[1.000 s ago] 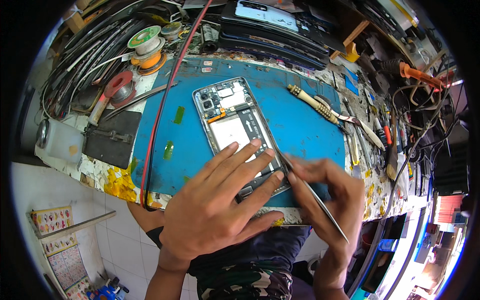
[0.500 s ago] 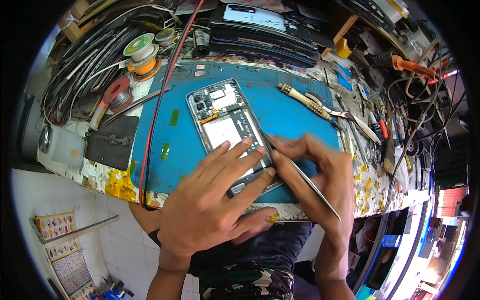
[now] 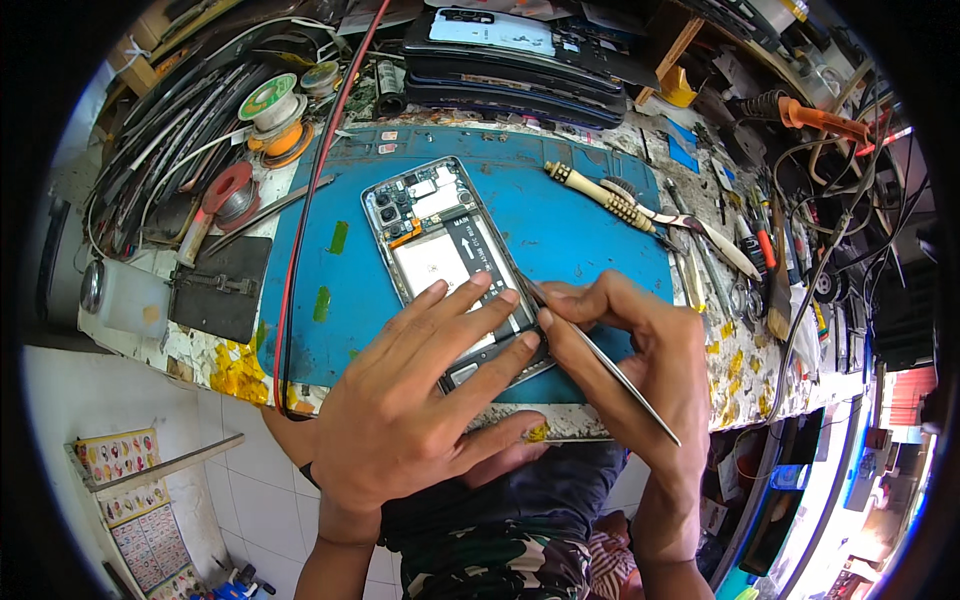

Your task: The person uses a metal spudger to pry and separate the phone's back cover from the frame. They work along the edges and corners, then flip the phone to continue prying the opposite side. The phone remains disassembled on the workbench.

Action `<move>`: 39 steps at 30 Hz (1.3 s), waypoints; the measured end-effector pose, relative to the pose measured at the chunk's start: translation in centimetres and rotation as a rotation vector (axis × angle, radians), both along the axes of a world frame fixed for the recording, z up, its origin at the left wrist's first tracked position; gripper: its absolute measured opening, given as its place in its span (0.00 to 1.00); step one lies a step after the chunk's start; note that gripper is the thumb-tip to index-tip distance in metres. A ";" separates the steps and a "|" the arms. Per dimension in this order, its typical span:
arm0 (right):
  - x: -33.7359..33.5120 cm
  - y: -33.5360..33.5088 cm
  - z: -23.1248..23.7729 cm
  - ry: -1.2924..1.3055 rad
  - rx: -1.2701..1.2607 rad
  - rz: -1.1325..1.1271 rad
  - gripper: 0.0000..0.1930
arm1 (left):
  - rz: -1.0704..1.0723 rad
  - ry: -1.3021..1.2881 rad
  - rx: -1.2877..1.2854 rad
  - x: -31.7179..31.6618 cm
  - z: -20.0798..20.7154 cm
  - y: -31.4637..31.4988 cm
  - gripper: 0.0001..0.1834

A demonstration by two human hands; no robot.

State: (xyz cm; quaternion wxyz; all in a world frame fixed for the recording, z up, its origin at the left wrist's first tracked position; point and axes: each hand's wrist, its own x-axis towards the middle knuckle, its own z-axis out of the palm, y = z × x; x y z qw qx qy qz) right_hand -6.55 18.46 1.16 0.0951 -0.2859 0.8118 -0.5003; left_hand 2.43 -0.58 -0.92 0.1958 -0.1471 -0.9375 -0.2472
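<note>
An opened smartphone [image 3: 394, 262], its back cover off, lies tilted on a blue work mat [image 3: 590, 270]. Its circuit board and cameras show at the far end, with a black-and-white battery [image 3: 436, 262] in the middle. My left hand [image 3: 415, 390] rests over the phone's near half, fingers stretched and spread across the battery and lower frame, covering part of them. In the pinch of my right hand [image 3: 650, 350] are slim metal tweezers [image 3: 632, 386], their dark point at the phone's right edge. Whether the point enters the frame, I cannot tell.
A bristled brush [image 3: 600, 198] lies on the mat's far right. Solder spools [image 3: 232, 195] and a dark metal holder [image 3: 222, 285] stand left. Red and black cables [image 3: 312, 210] cross the mat's left side. Stacked phone parts [image 3: 510, 85] sit behind; tools crowd the right.
The bench and phone have shifted slightly left in view. My left hand still lies on the phone, and the tweezers stay at its right edge. Striped fabric now shows at the lower edge.
</note>
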 end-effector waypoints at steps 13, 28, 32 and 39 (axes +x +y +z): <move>0.0 -0.2 -0.2 0.031 -0.029 0.021 0.05 | 0.002 -0.006 -0.006 0.1 -0.1 -0.1 0.26; 0.0 -0.2 -0.1 0.009 0.016 -0.020 0.05 | 0.004 -0.002 -0.002 0.1 -0.1 0.1 0.25; -0.7 -1.1 0.0 -0.007 -0.052 -0.003 0.06 | -0.004 -0.002 -0.005 0.0 0.1 0.0 0.24; 2.8 0.4 1.3 -0.065 0.007 -0.132 0.03 | 0.010 -0.011 0.014 0.2 -0.2 0.0 0.25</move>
